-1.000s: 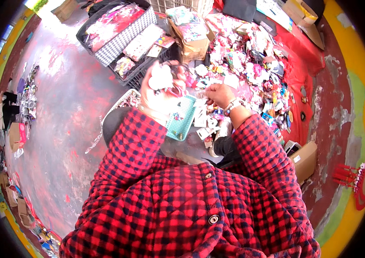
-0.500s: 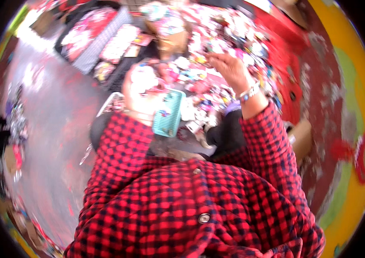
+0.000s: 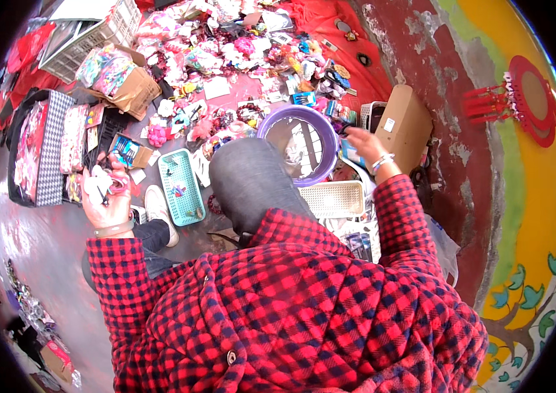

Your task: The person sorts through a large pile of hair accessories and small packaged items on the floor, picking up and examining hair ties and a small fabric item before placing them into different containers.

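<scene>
My left hand [image 3: 109,208] is closed around a small bunch of soft hair accessories, a white puffy one [image 3: 97,185] and a pink one [image 3: 119,183]. Their exact kind is partly hidden by my fingers. On the right, my right hand [image 3: 368,147] reaches out beside the purple basin [image 3: 333,156], fingers stretched out and slightly blurred. Small dark things lie by its fingertips, and I see nothing held there. The basin has a shiny, reflecting inside. A teal plastic basket [image 3: 194,194] with a few small pieces in it stands on the floor between my left hand and my knee.
A heap of hair accessories [image 3: 245,49] covers a red cloth [image 3: 320,19] ahead. Cardboard boxes [image 3: 135,98], a grey crate [image 3: 85,42] and a houndstooth-patterned bin [image 3: 55,147] stand left. A cream basket [image 3: 333,200] and a brown carton [image 3: 404,121] are at right.
My view has swung to the right. My hands have moved farther apart, the left still holding the white and pink accessories, the right now beside the purple basin, which has come into view.
</scene>
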Tool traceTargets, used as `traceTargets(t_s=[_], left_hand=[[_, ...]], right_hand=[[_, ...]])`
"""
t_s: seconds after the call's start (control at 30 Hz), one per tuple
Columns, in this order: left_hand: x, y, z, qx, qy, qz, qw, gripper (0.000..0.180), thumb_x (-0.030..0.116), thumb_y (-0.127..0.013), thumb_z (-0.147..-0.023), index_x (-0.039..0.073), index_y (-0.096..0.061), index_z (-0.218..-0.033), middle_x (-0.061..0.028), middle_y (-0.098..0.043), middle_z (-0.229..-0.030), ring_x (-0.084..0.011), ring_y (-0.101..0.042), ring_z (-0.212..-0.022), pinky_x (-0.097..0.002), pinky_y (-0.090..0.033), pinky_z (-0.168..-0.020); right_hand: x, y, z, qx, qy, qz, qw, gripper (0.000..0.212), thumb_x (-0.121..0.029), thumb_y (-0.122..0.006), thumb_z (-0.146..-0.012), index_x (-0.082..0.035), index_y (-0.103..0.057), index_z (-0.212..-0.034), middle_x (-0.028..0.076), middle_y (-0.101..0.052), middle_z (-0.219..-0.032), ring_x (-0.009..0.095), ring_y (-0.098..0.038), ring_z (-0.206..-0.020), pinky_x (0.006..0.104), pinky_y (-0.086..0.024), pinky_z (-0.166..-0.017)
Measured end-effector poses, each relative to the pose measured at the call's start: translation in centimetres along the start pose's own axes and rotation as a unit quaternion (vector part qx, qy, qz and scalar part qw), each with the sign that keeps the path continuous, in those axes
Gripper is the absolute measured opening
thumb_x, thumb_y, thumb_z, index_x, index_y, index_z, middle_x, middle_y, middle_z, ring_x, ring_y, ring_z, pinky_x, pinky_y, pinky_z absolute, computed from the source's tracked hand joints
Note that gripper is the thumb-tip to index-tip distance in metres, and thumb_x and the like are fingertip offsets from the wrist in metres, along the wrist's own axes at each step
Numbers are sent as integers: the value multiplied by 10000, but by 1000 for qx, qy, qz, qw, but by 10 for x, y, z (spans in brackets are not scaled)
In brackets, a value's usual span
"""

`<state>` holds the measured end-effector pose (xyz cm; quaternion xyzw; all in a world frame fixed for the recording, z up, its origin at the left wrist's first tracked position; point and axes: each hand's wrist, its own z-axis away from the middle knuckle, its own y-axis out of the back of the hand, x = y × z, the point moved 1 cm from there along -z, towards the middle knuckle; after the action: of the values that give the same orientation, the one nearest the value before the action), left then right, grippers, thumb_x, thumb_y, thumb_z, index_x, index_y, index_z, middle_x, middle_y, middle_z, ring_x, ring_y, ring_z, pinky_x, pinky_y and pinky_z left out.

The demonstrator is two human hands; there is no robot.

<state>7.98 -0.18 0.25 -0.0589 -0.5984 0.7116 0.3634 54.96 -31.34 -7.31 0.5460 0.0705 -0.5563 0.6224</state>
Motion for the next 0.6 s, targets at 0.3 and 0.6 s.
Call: traceTargets(t_s=[0.3,0.6], left_hand=[[-10,8,-18,43,31,-47,998,387,313,-436,-886,-15,-463,-1089,-187,-522,-997,-256,-516,-845,-320,-470,-661],[-29,12,-34,127,42,-46,990,382,322,-443,-886,-7,-464,-1078,-182,-515,-974,-250,-503,-827,-312,-468,-636]], right_hand=[[60,-162,-99,-190,-96,288,934,933,-486,-674,-634,-184,-194,-1374,298,-93,-1385,417,-202,-1273,437,-240,-1023],[119,-231,-136,-166,-134,427,879,694,-352,-621,-690,-121,-363,-1290,175,-334,-1336,391,-261,-1249,459,-338,-959]])
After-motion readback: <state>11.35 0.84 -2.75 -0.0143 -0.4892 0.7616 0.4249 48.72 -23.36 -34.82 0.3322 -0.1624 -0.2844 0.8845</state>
